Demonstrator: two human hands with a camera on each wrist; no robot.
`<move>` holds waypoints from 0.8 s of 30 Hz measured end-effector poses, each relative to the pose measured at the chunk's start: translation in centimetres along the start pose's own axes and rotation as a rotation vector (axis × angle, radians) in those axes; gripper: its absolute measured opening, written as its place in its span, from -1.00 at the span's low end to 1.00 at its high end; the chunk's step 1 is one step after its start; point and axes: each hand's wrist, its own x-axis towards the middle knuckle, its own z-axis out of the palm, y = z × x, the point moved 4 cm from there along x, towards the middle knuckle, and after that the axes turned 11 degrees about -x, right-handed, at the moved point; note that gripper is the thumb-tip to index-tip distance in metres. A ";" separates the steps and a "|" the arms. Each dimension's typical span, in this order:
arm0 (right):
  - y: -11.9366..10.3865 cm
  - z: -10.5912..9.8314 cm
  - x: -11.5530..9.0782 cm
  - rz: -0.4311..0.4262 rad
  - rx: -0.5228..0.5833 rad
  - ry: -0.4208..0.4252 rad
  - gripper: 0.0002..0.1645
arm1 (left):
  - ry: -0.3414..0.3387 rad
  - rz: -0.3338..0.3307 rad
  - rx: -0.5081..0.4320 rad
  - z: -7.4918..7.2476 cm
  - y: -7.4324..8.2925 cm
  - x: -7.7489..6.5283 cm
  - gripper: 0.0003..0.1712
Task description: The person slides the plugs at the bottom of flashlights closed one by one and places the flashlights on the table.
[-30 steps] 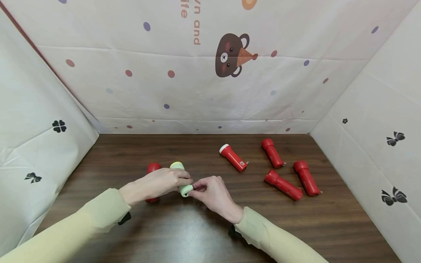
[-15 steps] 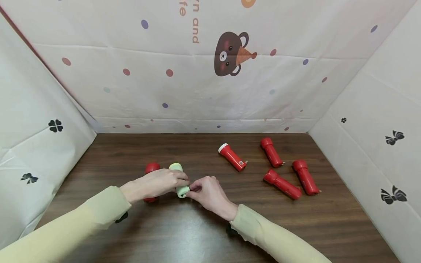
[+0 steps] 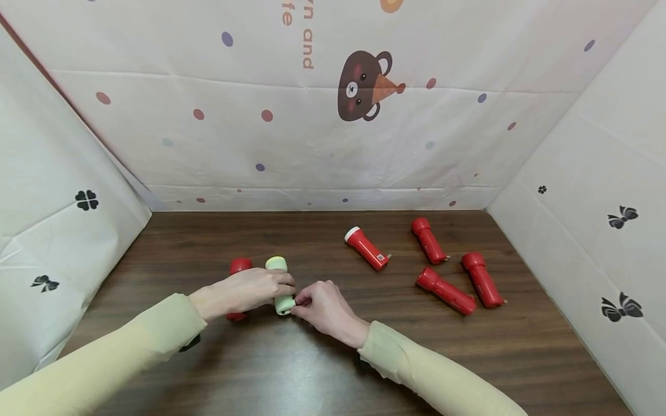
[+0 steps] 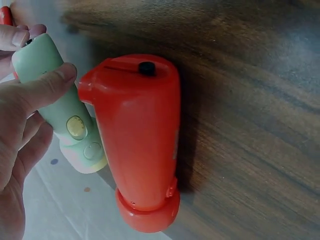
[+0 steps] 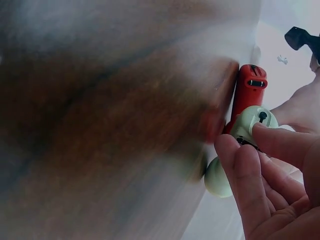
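Brown wood-grain table (image 3: 312,358), dark and glossy, its near middle catching a pale glare. White printed sheets enclose it on three sides. Back sheet (image 3: 208,150): creased, scattered with red, blue and purple dots, bearing orange lettering and a brown bear (image 3: 358,86) in a cone hat, printed sideways. Left sheet (image 3: 36,138): a black clover and bow. Right sheet (image 3: 583,173): a small clover, two bows.

Green torch (image 4: 70,107): pale mint, smooth, round-bodied, yellow-rimmed at the head; an oval yellow button on the side, a faint round outline next to it; a black keyhole-shaped mark on the base. Located left of the table's middle, head towards the back sheet, base towards the person. Contact with the table cannot be told.

Left hand (image 3: 247,292): grips the green torch's body, thumb on one side, fingers on the other. Right hand (image 3: 325,309): thumb and fingers pinch the torch at its base, beside a dark slot. Both sleeves pale yellow.

Left red torch (image 4: 135,130): just beside the green torch, partly hidden under the left hand in the head view; black spot on its base.

Right of the hands, well apart: one white-rimmed torch (image 3: 368,251), red, small label near its base; three all-red torches (image 3: 484,281), lying near one another.
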 end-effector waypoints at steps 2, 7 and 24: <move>-0.1 0.1 0.1 0.000 -0.005 -0.003 -0.89 | -0.009 -0.003 0.014 0.0 -0.1 -0.1 -0.58; -0.2 0.3 0.2 0.004 -0.016 -0.021 -0.89 | -0.038 -0.011 0.021 -0.1 -0.1 -0.1 -0.58; -0.5 0.8 0.3 -0.016 -0.042 -0.031 -0.89 | -0.060 0.006 0.081 0.5 -0.2 -0.3 -0.64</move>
